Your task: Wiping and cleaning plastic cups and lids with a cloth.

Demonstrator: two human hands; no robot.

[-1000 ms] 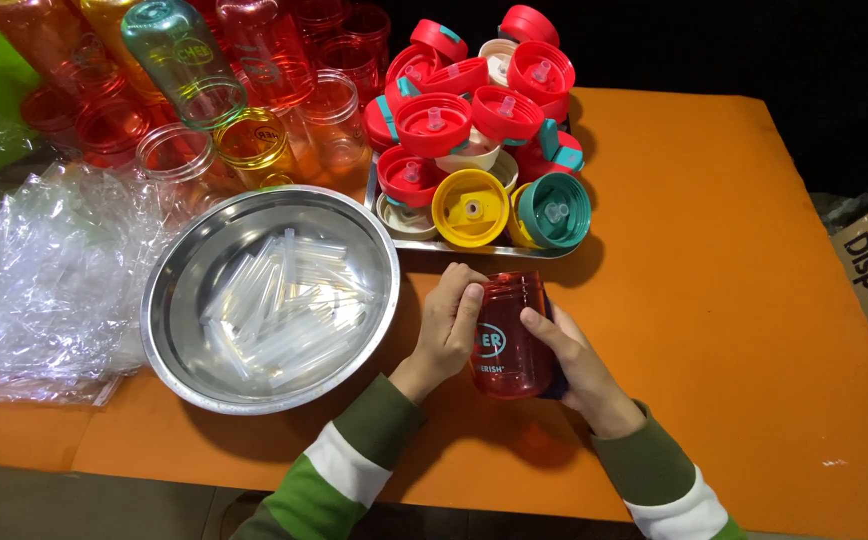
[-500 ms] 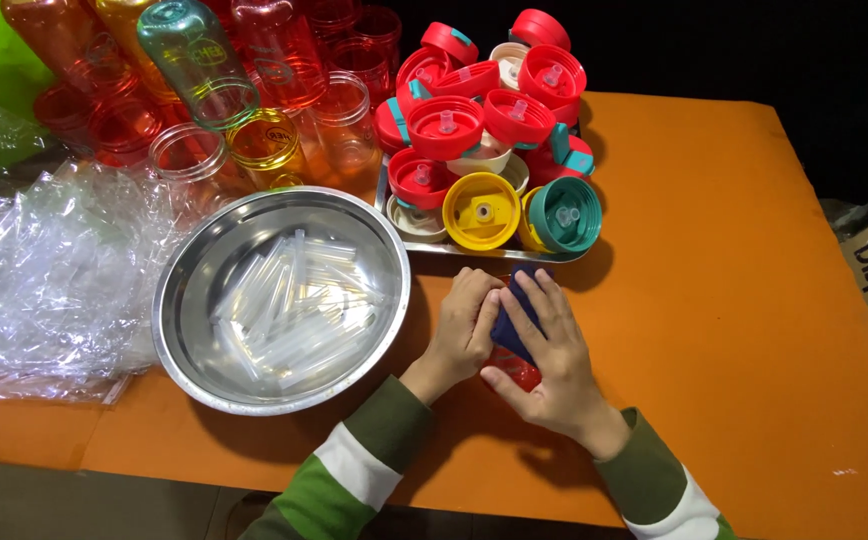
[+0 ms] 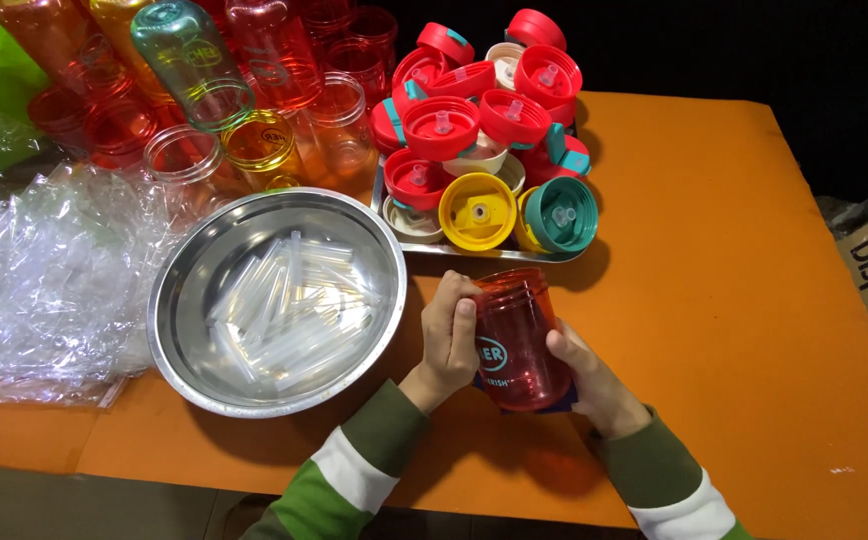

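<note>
Both hands (image 3: 514, 350) around red bottle (image 3: 519, 335)

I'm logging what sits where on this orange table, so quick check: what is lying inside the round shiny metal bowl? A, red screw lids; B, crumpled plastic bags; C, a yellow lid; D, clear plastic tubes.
D: the round metal bowl holds a heap of clear plastic tubes, while the lids sit in a tray behind it and both hands hold a red translucent plastic jar.
</note>
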